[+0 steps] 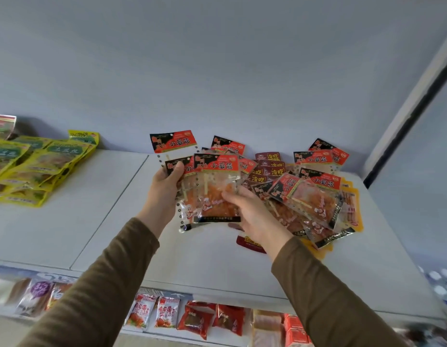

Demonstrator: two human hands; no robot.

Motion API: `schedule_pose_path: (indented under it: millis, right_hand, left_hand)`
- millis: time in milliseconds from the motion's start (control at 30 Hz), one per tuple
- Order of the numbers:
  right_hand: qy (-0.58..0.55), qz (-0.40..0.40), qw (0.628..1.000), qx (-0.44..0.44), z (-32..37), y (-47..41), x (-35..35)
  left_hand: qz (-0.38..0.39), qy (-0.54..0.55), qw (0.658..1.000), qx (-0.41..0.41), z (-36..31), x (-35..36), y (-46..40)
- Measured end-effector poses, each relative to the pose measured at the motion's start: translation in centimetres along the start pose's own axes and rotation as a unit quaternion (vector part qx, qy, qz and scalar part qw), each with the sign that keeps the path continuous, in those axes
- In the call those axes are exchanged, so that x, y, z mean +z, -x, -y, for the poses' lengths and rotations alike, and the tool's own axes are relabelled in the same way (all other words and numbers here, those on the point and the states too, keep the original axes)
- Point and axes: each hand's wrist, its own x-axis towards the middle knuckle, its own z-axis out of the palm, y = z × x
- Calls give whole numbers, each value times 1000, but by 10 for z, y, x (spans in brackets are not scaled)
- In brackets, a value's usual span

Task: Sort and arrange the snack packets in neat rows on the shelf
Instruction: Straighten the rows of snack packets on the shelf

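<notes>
Fanned stack of red-topped snack packets (212, 186) held above the white shelf (105, 221) mid-depth; left hand (165, 194) grips its left edge, right hand (252, 216) pinches its lower right. Loose packet pile (315, 194) at right rear corner, yellow packets (34, 169) at left edge

Bare shelf (97, 209) between yellow packets (34, 171) at left and red packet pile (315, 194) at right, open front strip

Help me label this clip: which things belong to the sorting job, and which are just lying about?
Job:
left hand and right hand holding red-topped clear snack packets
loose heap of red-and-maroon packets
white shelf

Lying about:
yellow-green packets
red-and-white pouches on the lower shelf
</notes>
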Motion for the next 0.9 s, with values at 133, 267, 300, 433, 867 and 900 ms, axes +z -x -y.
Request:
schedule_pose_path:
  millis: [133, 267, 300, 433, 867, 900]
  right_hand:
    - [21, -6, 1000, -20, 0, 2, 8]
    - [-31, -95, 993, -66, 7, -2, 9]
    - [-26, -113, 990, -75, 9, -1, 10]
    - [19, -153, 978, -141, 9, -1, 22]
    - [94, -125, 978, -137, 37, -17, 28]
    - [66, -156, 978, -118, 45, -23, 20]
  left_hand:
    - [14, -31, 999, 8, -3, 6, 4]
    - [79, -68, 995, 2, 2, 4, 13]
    - [88, -77, 993, 5, 5, 4, 15]
    - [99, -102, 990, -9, 13, 5, 22]
    - [19, -39, 999, -4, 20, -46, -5]
    - [14, -29, 999, -14, 20, -48, -8]
